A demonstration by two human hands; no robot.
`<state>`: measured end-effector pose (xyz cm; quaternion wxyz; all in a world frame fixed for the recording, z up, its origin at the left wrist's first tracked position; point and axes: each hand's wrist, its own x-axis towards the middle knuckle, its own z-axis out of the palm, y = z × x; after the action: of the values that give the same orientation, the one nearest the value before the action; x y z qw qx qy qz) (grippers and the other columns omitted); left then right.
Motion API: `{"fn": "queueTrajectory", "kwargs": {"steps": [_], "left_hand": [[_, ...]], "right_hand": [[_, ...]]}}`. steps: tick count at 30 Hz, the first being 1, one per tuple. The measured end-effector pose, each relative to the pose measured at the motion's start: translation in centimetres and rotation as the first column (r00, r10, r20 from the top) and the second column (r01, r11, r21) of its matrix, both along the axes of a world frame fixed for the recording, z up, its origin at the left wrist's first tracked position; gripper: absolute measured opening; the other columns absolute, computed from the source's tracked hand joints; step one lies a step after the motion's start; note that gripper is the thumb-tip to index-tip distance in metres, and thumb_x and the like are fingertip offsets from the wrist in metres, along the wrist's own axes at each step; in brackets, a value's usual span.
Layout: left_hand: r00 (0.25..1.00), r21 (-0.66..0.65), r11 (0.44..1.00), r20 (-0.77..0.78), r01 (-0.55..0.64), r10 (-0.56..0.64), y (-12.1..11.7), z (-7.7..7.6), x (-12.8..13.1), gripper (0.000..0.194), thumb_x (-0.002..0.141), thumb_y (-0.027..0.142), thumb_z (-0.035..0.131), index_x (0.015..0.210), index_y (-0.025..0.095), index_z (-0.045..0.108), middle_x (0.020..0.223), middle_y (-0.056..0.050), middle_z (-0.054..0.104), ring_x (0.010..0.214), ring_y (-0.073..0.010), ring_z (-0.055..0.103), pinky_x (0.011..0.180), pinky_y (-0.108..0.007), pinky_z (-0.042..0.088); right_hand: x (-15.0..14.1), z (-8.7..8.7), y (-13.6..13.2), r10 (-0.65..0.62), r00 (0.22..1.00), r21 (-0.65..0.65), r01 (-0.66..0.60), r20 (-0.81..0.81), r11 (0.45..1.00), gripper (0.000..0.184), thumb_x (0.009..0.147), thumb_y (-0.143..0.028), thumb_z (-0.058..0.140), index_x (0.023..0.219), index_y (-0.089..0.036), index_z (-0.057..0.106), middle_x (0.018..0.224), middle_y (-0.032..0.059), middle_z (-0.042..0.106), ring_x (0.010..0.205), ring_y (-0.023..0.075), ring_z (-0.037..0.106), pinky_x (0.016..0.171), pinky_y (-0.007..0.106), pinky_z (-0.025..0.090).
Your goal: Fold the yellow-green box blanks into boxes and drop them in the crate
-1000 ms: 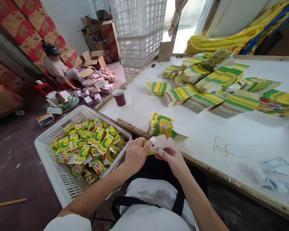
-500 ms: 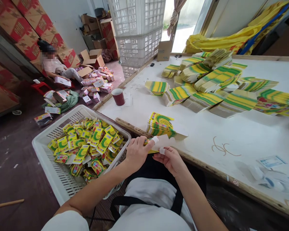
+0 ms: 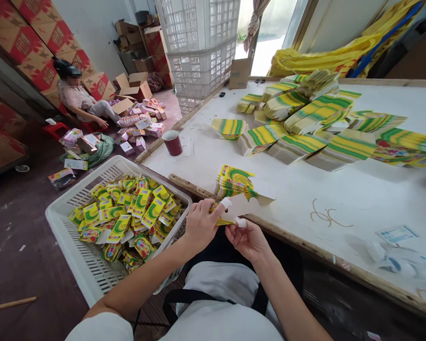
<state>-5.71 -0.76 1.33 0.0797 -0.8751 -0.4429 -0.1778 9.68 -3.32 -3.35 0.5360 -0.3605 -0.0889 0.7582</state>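
Over the table's front edge, my left hand (image 3: 201, 222) grips a small yellow carton (image 3: 240, 204), its fingers wrapped round the printed body. White flaps of the carton stick out to the right. My right hand (image 3: 246, 237) pinches the carton's near lower edge between thumb and fingers. White tape or a cover wraps a fingertip on each hand. Just beyond the hands, a stack of flat yellow-and-green cartons (image 3: 233, 180) lies on the table. Left of my left hand, a white plastic basket (image 3: 62, 237) holds many folded yellow cartons (image 3: 120, 226).
On the white table (image 3: 291, 199) stand a dark red mug (image 3: 172, 143) and many bundles of flat cartons (image 3: 298, 113). Rubber bands (image 3: 328, 219) and clear plastic (image 3: 397, 260) lie to the right. A seated person (image 3: 74, 94) is among boxes at far left. White crates (image 3: 202, 52) are stacked behind.
My right hand's fingers have curled in closer against the carton's edge, and the carton has tilted slightly. The seated person's hand has moved away from a box towards the pile.
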Motion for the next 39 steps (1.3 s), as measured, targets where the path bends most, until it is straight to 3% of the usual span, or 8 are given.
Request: {"fn": "queueTrajectory", "kwargs": {"steps": [4, 8, 14, 23, 26, 29, 33, 39], "left_hand": [[0.979, -0.094, 0.995, 0.198, -0.033, 0.051, 0.3, -0.2, -0.1, 0.059, 0.080, 0.020, 0.062, 0.134, 0.021, 0.036, 0.101, -0.007, 0.056, 0.091, -0.0240, 0.057, 0.077, -0.036, 0.046], [0.966, -0.171, 0.985, 0.250, -0.020, 0.063, 0.2, -0.6, -0.3, 0.070, 0.079, 0.024, 0.066, 0.138, 0.022, 0.029, 0.105, -0.008, 0.055, 0.097, -0.0260, 0.057, 0.080, -0.038, 0.047], [0.976, -0.230, 0.973, 0.214, 0.013, 0.037, -0.6, -1.1, 0.1, 0.062, 0.079, 0.021, 0.064, 0.133, 0.020, 0.033, 0.102, -0.007, 0.054, 0.088, -0.0243, 0.057, 0.075, -0.037, 0.048], [0.969, -0.360, 0.920, 0.235, 0.153, -0.069, -0.5, -0.9, -0.4, 0.054, 0.075, 0.023, 0.063, 0.120, 0.021, 0.034, 0.105, -0.007, 0.052, 0.089, -0.0243, 0.061, 0.071, -0.035, 0.051], [0.961, -0.459, 0.873, 0.274, 0.163, -0.035, -0.3, -0.9, -0.6, 0.059, 0.070, 0.019, 0.063, 0.119, 0.022, 0.030, 0.102, -0.006, 0.054, 0.090, -0.0253, 0.063, 0.071, -0.035, 0.051], [0.940, -0.547, 0.804, 0.339, 0.233, -0.041, -0.1, -1.3, -0.4, 0.072, 0.067, 0.016, 0.061, 0.127, 0.018, 0.021, 0.103, -0.008, 0.055, 0.093, -0.0273, 0.063, 0.074, -0.038, 0.052], [0.885, -0.496, 0.815, 0.464, 0.300, -0.043, 0.1, -1.4, -0.1, 0.075, 0.065, 0.012, 0.060, 0.128, 0.021, 0.019, 0.115, -0.012, 0.048, 0.107, -0.0279, 0.057, 0.082, -0.041, 0.051], [0.931, -0.459, 0.884, 0.354, 0.090, 0.089, 0.0, 0.6, -0.9, 0.048, 0.066, 0.018, 0.068, 0.108, 0.019, 0.044, 0.102, -0.007, 0.055, 0.098, -0.0265, 0.057, 0.084, -0.043, 0.049]], "right_hand": [[-0.2, 0.6, -0.7, 0.030, 0.998, -0.004, -0.031, -0.058, 1.000, 0.007, 0.063, -0.022, 0.070, 0.068, -0.021, 0.066, 0.071, 0.0012, 0.074, 0.066, 0.0157, 0.070, 0.079, 0.033, 0.058], [0.0, 1.2, -0.9, -0.009, 0.999, 0.080, 0.011, -0.031, 0.997, 0.027, 0.058, -0.029, 0.081, 0.082, -0.025, 0.068, 0.077, -0.0024, 0.072, 0.066, 0.0130, 0.066, 0.079, 0.032, 0.056], [-0.4, 2.4, -0.4, -0.027, 0.999, 0.095, 0.024, 0.028, 0.995, 0.033, 0.050, -0.031, 0.090, 0.073, -0.021, 0.068, 0.071, -0.0042, 0.068, 0.057, 0.0063, 0.054, 0.058, 0.018, 0.050], [0.8, 2.8, 0.2, 0.111, 0.956, 0.130, -0.151, 0.271, 0.980, 0.032, 0.055, -0.028, 0.081, 0.084, -0.018, 0.071, 0.077, 0.0023, 0.073, 0.064, 0.0157, 0.063, 0.060, 0.026, 0.051], [0.6, 2.6, -0.6, -0.007, 0.861, 0.332, -0.188, 0.508, 0.924, 0.043, 0.070, -0.034, 0.074, 0.110, -0.021, 0.066, 0.112, 0.0073, 0.070, 0.102, 0.0254, 0.065, 0.090, 0.038, 0.051], [-0.2, 1.8, -1.4, -0.172, 0.692, 0.512, -0.320, 0.701, 0.797, 0.057, 0.081, -0.028, 0.064, 0.135, -0.024, 0.050, 0.143, 0.0086, 0.050, 0.131, 0.0275, 0.046, 0.110, 0.044, 0.036], [-0.9, 0.9, -1.5, -0.392, 0.498, 0.601, -0.381, 0.774, 0.703, 0.053, 0.086, -0.018, 0.053, 0.139, -0.027, 0.048, 0.145, 0.0077, 0.048, 0.134, 0.0255, 0.044, 0.112, 0.044, 0.036], [0.3, 1.1, -0.8, -0.525, 0.380, 0.643, -0.339, 0.762, 0.687, 0.049, 0.091, -0.020, 0.049, 0.139, -0.030, 0.047, 0.146, 0.0077, 0.047, 0.132, 0.0248, 0.047, 0.108, 0.042, 0.041]]}}
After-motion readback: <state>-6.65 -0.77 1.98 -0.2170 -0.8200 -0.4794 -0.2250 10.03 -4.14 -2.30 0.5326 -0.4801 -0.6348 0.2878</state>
